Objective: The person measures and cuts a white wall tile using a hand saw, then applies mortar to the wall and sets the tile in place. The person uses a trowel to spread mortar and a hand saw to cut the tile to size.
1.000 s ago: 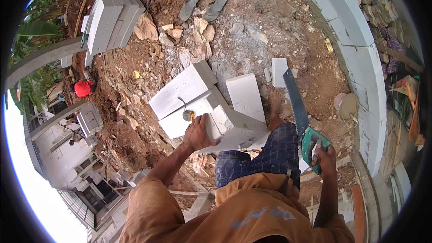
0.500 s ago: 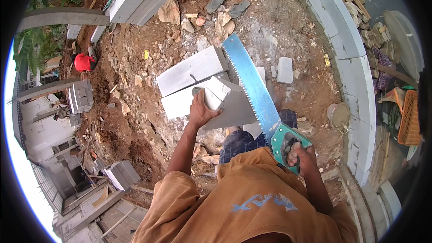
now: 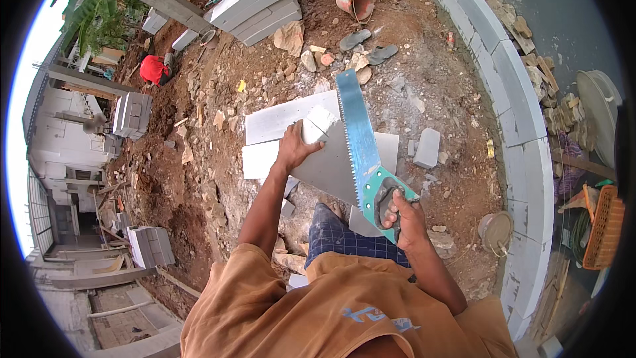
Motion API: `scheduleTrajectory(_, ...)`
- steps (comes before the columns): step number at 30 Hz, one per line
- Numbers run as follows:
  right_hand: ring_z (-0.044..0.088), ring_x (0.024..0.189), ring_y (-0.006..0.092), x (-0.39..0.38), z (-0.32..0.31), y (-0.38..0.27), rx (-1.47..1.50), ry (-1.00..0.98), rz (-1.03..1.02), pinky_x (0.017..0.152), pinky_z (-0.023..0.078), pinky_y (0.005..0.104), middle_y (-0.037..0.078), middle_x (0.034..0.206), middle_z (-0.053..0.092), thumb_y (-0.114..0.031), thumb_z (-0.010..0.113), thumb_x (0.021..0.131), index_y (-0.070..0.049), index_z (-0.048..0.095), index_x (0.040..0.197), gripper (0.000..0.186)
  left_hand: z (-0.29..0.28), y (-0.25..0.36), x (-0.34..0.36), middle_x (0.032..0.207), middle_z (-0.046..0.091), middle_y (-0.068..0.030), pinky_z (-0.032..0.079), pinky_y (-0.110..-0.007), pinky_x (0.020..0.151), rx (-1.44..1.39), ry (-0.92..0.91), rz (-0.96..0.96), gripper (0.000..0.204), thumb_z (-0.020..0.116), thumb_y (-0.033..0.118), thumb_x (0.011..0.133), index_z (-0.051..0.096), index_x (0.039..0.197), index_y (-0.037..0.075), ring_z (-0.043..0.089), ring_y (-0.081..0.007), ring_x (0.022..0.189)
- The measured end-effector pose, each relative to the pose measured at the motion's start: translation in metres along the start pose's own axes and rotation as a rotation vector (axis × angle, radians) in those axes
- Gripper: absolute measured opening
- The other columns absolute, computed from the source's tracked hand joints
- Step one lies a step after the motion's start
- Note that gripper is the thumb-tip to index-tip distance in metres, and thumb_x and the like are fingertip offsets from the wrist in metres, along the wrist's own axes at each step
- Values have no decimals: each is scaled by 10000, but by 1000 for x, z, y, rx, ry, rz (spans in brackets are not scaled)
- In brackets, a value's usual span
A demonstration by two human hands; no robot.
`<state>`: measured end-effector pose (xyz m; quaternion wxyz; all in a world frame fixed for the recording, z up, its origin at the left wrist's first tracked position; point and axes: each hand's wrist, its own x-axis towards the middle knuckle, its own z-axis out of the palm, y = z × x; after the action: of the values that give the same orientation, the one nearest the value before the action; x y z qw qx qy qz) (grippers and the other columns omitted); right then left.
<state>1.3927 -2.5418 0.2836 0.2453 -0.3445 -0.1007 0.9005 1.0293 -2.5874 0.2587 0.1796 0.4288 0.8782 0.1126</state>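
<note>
A light-grey aerated concrete block (image 3: pixel 332 167) lies tilted over other blocks in front of me, its white end face turned up. My left hand (image 3: pixel 295 148) grips its left edge, thumb along the near side and fingers over the top. In my right hand (image 3: pixel 405 217) is the green-and-black handle of a hand saw (image 3: pixel 358 122). The saw's blue, coarse-toothed blade points away from me, teeth facing left, and overlaps the block's right part. Whether the teeth touch the block I cannot tell. Beneath lie a long pale block (image 3: pixel 275 119) and another white block (image 3: pixel 260 160).
A small block piece (image 3: pixel 427 148) lies to the right. Farther off are sandals (image 3: pixel 381 55), an orange bucket (image 3: pixel 356 2) and a block stack (image 3: pixel 255 3). A low curved block wall (image 3: pixel 517 116) runs along the right. A person in red (image 3: pixel 154 69) crouches far left.
The saw has shifted left and away from me, its blade now more upright and over the block. The block has turned, showing more of its grey side. My left hand keeps its hold.
</note>
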Motion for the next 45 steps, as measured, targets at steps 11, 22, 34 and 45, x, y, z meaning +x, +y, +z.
scheduleTrajectory(11,507,558,86,-60,-35,-8,-84,31,10,497,457,274,-27,710,503,-213,670,973,-116,552,949,155,22,36,-39,1344,511,-268,382,-496,1067,37,11,7,1004,588,717,828,387,1484,-17,497,-420,1263)
scheduleTrajectory(22,497,569,91,-76,-45,-56,-84,-29,123,504,440,273,-28,698,488,-231,715,942,-126,552,947,193,34,62,-78,1340,523,-256,386,-501,1062,23,79,76,985,571,725,843,414,1450,-35,493,-409,1268)
scheduleTrajectory(34,496,565,75,-189,-96,-38,-81,144,76,500,458,282,-46,697,486,-201,673,965,-148,555,951,130,33,113,-77,1247,649,-199,407,-479,1049,90,-164,150,813,570,731,836,611,1309,71,600,-358,1183)
scheduleTrajectory(45,483,553,109,-162,-144,-4,116,91,47,513,440,301,-17,657,463,-151,666,947,-114,560,952,113,61,128,-87,1205,635,-240,373,-525,1041,113,-34,217,709,518,630,927,589,1312,39,570,-376,1186)
